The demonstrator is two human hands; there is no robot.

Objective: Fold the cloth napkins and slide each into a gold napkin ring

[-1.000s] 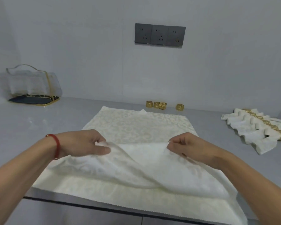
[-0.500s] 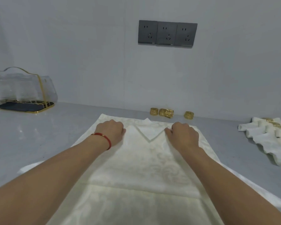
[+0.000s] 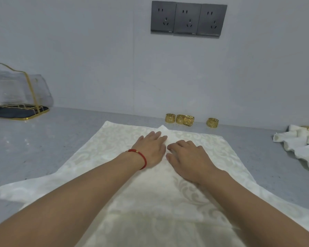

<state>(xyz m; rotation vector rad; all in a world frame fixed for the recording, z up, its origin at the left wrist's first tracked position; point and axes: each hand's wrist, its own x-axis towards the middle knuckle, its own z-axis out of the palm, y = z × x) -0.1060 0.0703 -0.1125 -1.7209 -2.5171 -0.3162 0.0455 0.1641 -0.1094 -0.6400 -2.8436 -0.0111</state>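
A cream patterned cloth napkin (image 3: pixel 100 157) lies spread on a grey counter (image 3: pixel 43 148). Both hands rest flat on it, fingers straight and gripping nothing: the left hand (image 3: pixel 151 148), with a red bracelet (image 3: pixel 140 155) at the wrist, just beside the right hand (image 3: pixel 187 157). Farther back, four gold napkin rings (image 3: pixel 179 119) stand near the wall. Finished ringed napkins (image 3: pixel 300 143) lie far right.

Napkin (image 3: pixel 125 168): cream damask cloth spread flat on the counter (image 3: pixel 43 148), near edge folded up over itself, lying under the fingers (image 3: pixel 157 138) of both hands.
Loose rings (image 3: pixel 179 119): four gold fretwork bands standing beyond the fingers by the wall.
Finished napkins (image 3: pixel 300 148): folded, ringed, far right of the fingers.
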